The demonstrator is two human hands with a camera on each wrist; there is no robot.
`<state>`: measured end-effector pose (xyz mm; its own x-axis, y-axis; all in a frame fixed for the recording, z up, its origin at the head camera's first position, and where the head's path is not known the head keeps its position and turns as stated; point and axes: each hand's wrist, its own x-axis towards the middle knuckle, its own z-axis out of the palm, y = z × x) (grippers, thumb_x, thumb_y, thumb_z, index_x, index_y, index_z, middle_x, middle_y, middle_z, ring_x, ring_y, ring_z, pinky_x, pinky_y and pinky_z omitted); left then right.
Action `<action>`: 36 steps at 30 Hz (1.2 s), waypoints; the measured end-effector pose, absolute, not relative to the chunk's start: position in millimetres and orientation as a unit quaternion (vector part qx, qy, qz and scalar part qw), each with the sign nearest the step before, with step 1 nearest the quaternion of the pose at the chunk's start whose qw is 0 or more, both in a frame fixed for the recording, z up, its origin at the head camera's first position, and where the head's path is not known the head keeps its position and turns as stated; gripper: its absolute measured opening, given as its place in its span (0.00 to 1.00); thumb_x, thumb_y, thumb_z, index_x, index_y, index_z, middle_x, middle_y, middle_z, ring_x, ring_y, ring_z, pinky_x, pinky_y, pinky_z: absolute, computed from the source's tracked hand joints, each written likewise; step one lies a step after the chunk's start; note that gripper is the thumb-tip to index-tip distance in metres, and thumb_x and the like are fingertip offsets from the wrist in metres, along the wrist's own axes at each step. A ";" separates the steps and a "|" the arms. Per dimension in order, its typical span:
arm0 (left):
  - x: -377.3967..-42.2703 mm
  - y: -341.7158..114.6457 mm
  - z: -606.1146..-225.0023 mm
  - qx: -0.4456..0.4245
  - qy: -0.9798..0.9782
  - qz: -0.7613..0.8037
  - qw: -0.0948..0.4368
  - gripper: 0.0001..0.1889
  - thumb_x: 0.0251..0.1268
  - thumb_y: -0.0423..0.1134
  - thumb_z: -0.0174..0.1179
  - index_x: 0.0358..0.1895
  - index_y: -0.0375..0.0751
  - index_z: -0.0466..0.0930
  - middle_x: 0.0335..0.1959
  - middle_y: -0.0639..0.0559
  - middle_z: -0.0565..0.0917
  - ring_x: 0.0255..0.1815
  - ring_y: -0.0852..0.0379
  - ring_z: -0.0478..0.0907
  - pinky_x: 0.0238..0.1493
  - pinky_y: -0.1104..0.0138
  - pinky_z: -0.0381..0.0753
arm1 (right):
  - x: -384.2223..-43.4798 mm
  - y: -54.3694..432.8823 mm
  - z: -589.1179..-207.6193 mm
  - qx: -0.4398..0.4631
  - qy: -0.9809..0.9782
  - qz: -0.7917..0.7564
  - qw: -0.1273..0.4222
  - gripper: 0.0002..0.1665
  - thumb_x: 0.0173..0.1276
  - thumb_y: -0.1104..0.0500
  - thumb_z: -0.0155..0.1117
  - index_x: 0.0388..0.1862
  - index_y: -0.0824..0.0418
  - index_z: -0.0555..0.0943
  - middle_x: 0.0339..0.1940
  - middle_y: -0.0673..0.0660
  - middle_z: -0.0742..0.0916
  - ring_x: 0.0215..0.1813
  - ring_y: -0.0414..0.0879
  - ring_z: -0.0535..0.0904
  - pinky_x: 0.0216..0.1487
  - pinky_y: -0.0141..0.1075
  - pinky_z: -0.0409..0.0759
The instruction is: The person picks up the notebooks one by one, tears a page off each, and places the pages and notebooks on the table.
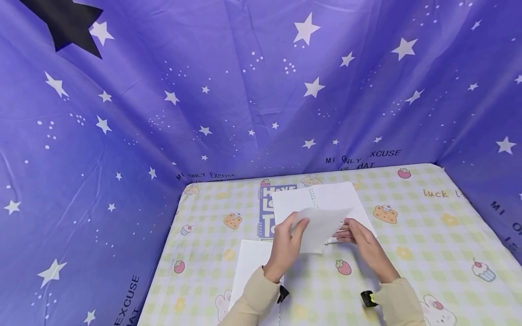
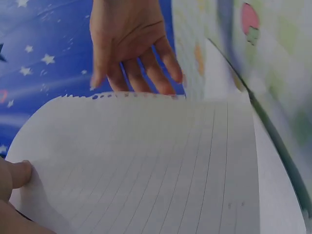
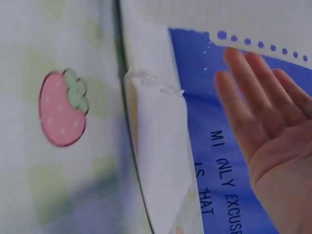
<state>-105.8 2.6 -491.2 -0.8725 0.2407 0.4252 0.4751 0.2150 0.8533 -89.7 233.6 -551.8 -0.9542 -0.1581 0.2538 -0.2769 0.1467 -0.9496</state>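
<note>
A loose lined sheet of paper is held up over an open spiral notebook. My left hand pinches it at its left side, thumb on top, as the thumb in the left wrist view shows. Along the opposite edge runs a row of punched holes, ragged in places. My right hand is at that edge with fingers extended, the fingertips right by the holes in the right wrist view. The notebook's white pages lie spread, with the coil between them; the sheet and hands hide its lower part.
A blue cover with large white letters lies partly under the notebook's left side. Another white-paged pad is on the checked tablecloth, partly beneath my left forearm. Purple starry curtains stand behind the table and at both sides.
</note>
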 end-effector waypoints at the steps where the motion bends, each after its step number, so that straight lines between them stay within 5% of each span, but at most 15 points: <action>1: -107.2 3.2 -490.9 -0.214 -0.769 -0.595 0.093 0.13 0.77 0.41 0.51 0.53 0.41 0.81 0.48 0.47 0.87 0.47 0.58 0.85 0.47 0.68 0.85 | -89.8 233.5 -550.4 0.148 -0.747 0.646 0.053 0.24 0.84 0.60 0.30 0.57 0.81 0.68 0.45 0.55 0.87 0.46 0.41 0.86 0.50 0.31 0.85; 5: -111.7 5.5 -490.5 -0.151 -0.748 -0.644 0.056 0.14 0.76 0.38 0.52 0.58 0.39 0.79 0.53 0.45 0.85 0.50 0.55 0.83 0.54 0.64 0.83 | -88.8 231.0 -546.1 0.129 -0.745 0.651 0.064 0.21 0.83 0.62 0.38 0.57 0.79 0.71 0.42 0.49 0.86 0.45 0.38 0.86 0.48 0.28 0.84; 13: -111.7 4.1 -493.8 -0.121 -0.732 -0.670 0.033 0.16 0.76 0.41 0.53 0.61 0.42 0.77 0.53 0.46 0.84 0.47 0.54 0.84 0.48 0.65 0.85 | -85.4 223.8 -544.2 0.058 -0.811 0.575 0.090 0.09 0.75 0.62 0.58 0.43 0.67 0.82 0.36 0.55 0.88 0.37 0.33 0.84 0.41 0.28 0.85; 27: -106.0 -14.2 -529.5 -0.047 -0.765 -0.642 0.032 0.07 0.67 0.34 0.63 0.44 0.35 0.84 0.37 0.45 0.87 0.38 0.61 0.82 0.38 0.70 0.87 | -66.1 238.0 -555.1 0.001 -0.847 0.528 0.061 0.14 0.74 0.58 0.60 0.48 0.67 0.84 0.29 0.50 0.86 0.27 0.35 0.81 0.27 0.33 0.82; 32: -101.3 -16.8 -549.0 -0.050 -0.773 -0.633 -0.007 0.06 0.65 0.34 0.65 0.38 0.33 0.84 0.34 0.43 0.86 0.31 0.62 0.82 0.30 0.65 0.88 | -56.0 244.5 -565.6 -0.009 -0.851 0.524 0.026 0.15 0.74 0.57 0.61 0.49 0.68 0.84 0.27 0.49 0.85 0.24 0.39 0.78 0.25 0.34 0.79; 36: -98.4 -16.0 -557.3 -0.055 -0.784 -0.617 -0.041 0.05 0.67 0.34 0.64 0.35 0.35 0.83 0.30 0.47 0.86 0.27 0.61 0.82 0.27 0.70 0.85 | -50.3 248.3 -573.9 -0.022 -0.861 0.509 -0.008 0.17 0.74 0.54 0.61 0.50 0.67 0.83 0.28 0.50 0.86 0.25 0.38 0.78 0.27 0.32 0.79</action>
<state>-98.4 -16.0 -557.3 -0.9906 0.1366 0.0025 0.0346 0.2333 0.9718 -50.3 248.3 -573.9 -0.9989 0.0297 -0.0362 0.0460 0.4814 -0.8753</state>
